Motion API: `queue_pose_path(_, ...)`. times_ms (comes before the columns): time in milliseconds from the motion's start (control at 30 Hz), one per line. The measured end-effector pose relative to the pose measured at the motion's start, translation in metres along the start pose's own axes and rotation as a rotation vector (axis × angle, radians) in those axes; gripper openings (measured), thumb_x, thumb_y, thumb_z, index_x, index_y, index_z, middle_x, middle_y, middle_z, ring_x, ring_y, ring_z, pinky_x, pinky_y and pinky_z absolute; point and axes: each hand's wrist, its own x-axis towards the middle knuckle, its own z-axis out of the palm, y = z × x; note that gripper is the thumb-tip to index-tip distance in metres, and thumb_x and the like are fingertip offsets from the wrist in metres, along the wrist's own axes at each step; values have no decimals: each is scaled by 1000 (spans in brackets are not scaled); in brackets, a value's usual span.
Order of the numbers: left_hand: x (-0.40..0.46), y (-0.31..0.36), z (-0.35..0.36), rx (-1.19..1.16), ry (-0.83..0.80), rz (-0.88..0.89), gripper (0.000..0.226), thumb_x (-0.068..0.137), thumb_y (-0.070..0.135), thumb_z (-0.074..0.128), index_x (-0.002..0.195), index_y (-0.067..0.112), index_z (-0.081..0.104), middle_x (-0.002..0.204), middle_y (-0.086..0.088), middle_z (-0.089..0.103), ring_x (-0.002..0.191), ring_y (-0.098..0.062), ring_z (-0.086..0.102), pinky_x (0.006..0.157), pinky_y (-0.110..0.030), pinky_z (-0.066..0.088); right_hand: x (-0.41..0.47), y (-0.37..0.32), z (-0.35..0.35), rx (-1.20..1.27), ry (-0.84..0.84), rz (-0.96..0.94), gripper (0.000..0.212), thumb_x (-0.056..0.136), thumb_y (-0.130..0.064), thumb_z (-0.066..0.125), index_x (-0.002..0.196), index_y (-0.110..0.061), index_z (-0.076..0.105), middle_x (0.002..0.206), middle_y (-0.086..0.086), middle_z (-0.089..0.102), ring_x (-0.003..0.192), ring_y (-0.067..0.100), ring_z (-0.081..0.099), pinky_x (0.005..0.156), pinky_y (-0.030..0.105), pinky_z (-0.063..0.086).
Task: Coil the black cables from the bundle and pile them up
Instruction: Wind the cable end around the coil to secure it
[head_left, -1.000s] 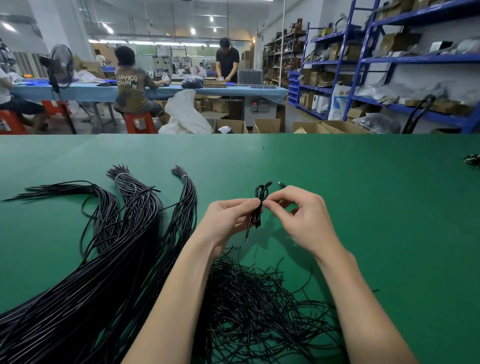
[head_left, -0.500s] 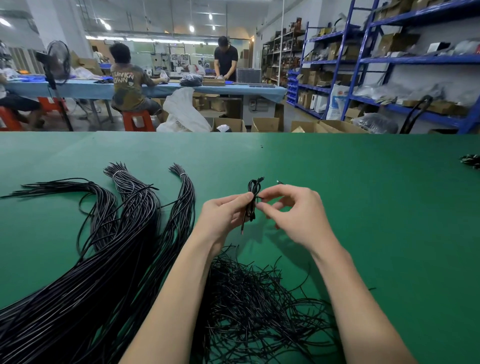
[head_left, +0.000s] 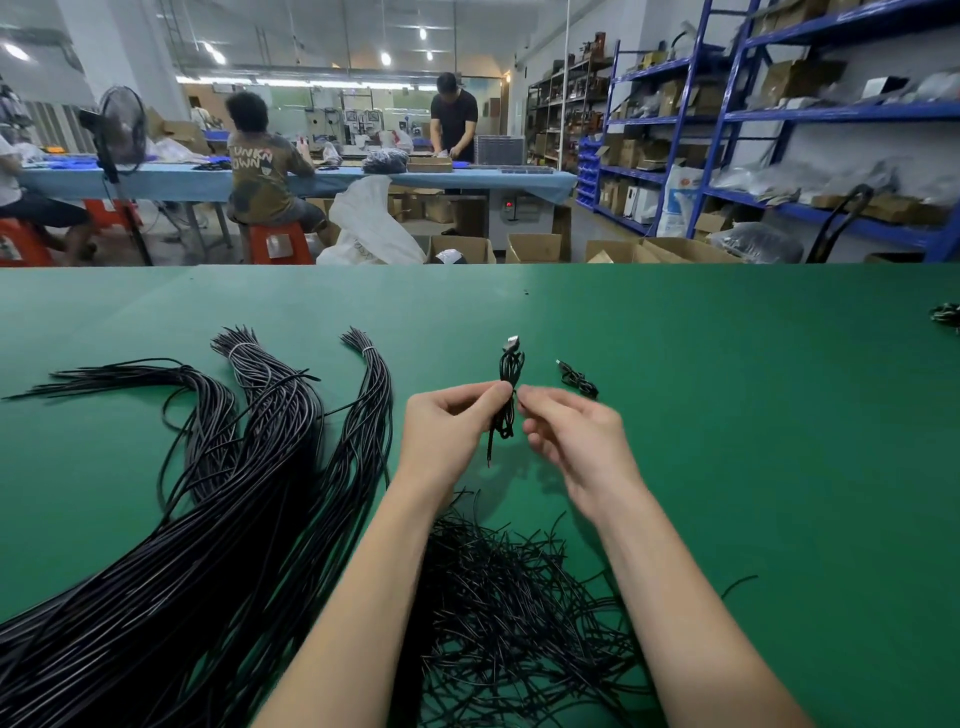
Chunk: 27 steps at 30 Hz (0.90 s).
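**Small coil held up between both hands**

Left hand (head_left: 451, 426) pinches a coiled cable (head_left: 508, 400) at its middle, above the green counter (head_left: 727, 415). Right hand (head_left: 571, 436) has fingers loosely curled, fingertips at the coil (contact unclear). Long cable bundle (head_left: 234, 493) lies left; tangled loose cables (head_left: 509, 597) near; one finished coil (head_left: 577, 380) just beyond the right hand.

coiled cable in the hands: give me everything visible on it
The coiled cable is thin, black, rubbery-looking, folded into a narrow upright bundle held above the green table. A silvery connector tops it; a loose tail hangs below. The left hand pinches its middle; the right hand fingertips meet it from the other side.
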Motion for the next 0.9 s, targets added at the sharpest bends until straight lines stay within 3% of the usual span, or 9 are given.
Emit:
queue_pose_path(67,2,2,-2,-145,-37,-151,4,86,15,76,88,12,79,92,-12,77,84,-18,72,77,-25,58,1,-1,-2,-323,-13,-319,6,86,-11,80,90,-11,77,77,-4,76,58,9,67,51,19,53)
queue_pose_path(167,4,3,-3,-255,-116,-272,12,87,14,73,94,4,76,92,-13,77,81,-17,73,73,-23,57,3,-4,-13,-604,-43,-573,12,81,-18,85,92,-20,81,83,-13,78,72,9,73,53,28,60)
queue_pose_path(400,4,0,-1,-306,-203,-360,11,83,16,76,75,10,81,78,-6,73,66,-12,65,60,-19,53,4,0,-26,-765,-14,-872,2,85,-23,83,84,-24,81,77,-17,73,70,7,69,55,36,55)
queue_pose_path(500,1,-4,5,-295,-162,-287,6,85,12,75,87,10,80,90,-10,77,79,-15,71,73,-22,57,5,6,-21,-692,125,-750,12,88,-22,80,76,-20,79,64,-13,70,57,8,68,58,33,58)
queue_pose_path(567,-1,-9,8,-208,-78,-177,4,85,13,77,87,15,80,92,-8,78,86,-15,73,80,-22,58,6,8,-13,-545,153,-501,17,90,-20,78,74,-15,77,58,-4,68,49,8,65,58,30,59)
queue_pose_path(667,-4,-12,9,-18,-29,27,7,84,17,80,84,24,80,86,3,79,85,-7,74,73,-15,55,2,5,-5,147,86,107,14,91,-7,73,79,-1,69,64,7,64,43,4,55,46,15,51)
queue_pose_path(733,-3,-12,6,21,-24,40,7,84,19,81,82,26,80,85,4,79,83,-7,75,70,-15,55,1,4,-5,481,42,353,12,92,-4,71,83,0,65,63,7,61,41,4,53,41,10,47)
queue_pose_path(800,-1,-10,4,-2,-13,-48,2,84,19,80,85,20,81,85,-1,79,83,-10,75,72,-16,56,1,5,-4,371,6,291,8,93,-5,70,88,0,67,65,5,66,45,4,58,45,12,51)
queue_pose_path(900,1,-7,3,-194,-65,-232,16,86,15,76,97,4,77,89,-11,78,78,-15,73,72,-20,57,-1,-2,-7,-184,-26,-106,6,95,-8,70,101,-9,71,76,3,74,56,8,65,53,20,55)
